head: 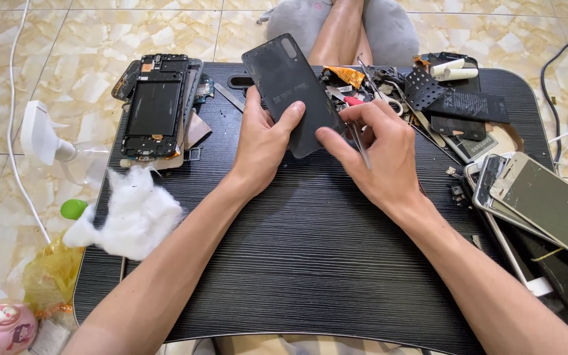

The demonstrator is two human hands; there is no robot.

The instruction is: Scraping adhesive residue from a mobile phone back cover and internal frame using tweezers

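A dark phone back cover [292, 92] is pinched by the left hand [261, 141] along its near-left edge, tilted off the surface [310, 263]. Metal tweezers [361, 146] are pinched in the right hand [379, 154], its grip closed beside the cover's near-right edge. The cover is judged light, thin, slightly flexible and smooth; it is best held by its edges.

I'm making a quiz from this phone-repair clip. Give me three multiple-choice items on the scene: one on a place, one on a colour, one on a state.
1. Where is the white cotton wad?
A. at the table's left edge
B. on the stacked phones
C. in the right hand

2. What colour is the phone back cover?
A. white
B. dark grey
C. red

3. How is the back cover held?
A. lying flat, untouched
B. lifted off the table in the left hand
C. pinned under the dismantled phone

Answers:
1 A, it lies beside the left forearm.
2 B, its surface is dark grey.
3 B, the left hand grips it while the right hand holds tweezers.
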